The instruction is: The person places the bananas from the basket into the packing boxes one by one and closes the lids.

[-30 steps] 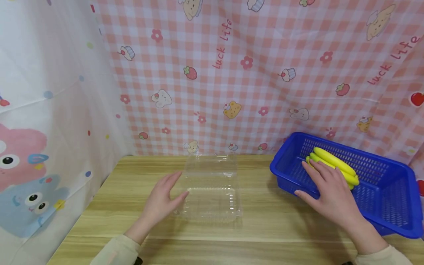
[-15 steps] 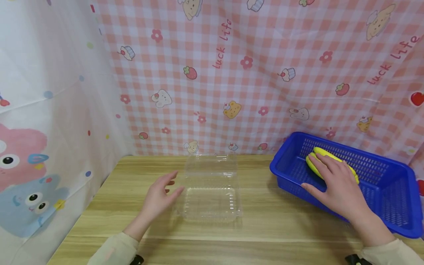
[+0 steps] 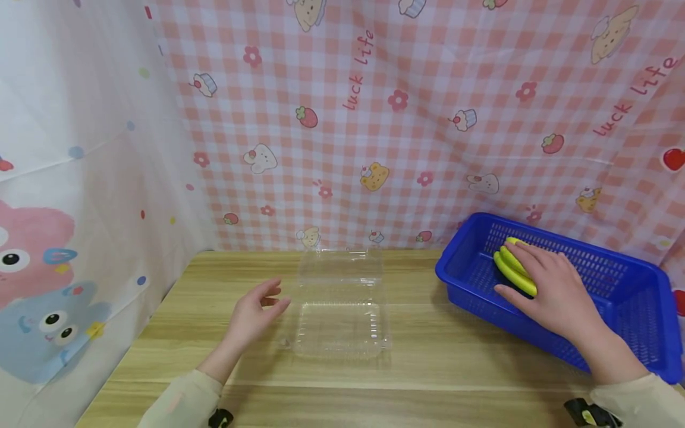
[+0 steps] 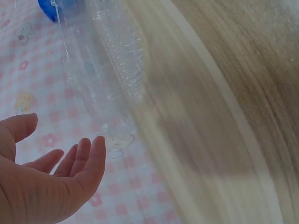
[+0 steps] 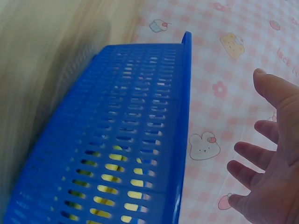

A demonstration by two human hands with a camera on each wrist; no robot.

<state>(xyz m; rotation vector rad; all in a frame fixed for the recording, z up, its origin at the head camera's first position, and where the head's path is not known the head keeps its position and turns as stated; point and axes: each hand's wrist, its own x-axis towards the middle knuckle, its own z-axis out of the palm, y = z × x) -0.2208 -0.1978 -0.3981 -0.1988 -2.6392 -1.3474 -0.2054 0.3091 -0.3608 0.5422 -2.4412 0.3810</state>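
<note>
At the right of the head view, my right hand (image 3: 559, 294) hovers over a bunch of yellow bananas (image 3: 514, 270) in a blue basket (image 3: 637, 297). The right wrist view shows its fingers spread and slightly bent, level with the outside of the basket's rim (image 5: 187, 93), holding nothing. The bananas (image 5: 107, 189) show yellow through the slots there; in the head view the hand hides part of them. A clear plastic clamshell box (image 3: 339, 330) lies with its lid raised at mid-table. Just left of it is my left hand (image 3: 257, 312), fingers loosely bent and holding nothing.
The wooden table (image 3: 428, 368) spans the front. A pink checked cloth (image 3: 396, 137) hangs behind it, and a white patterned cloth (image 3: 101, 196) hangs at the left. The basket stands close to the back cloth.
My right hand has moved a little to the right over the bananas, uncovering their left end. My left hand has drawn slightly left, away from the clamshell box.
</note>
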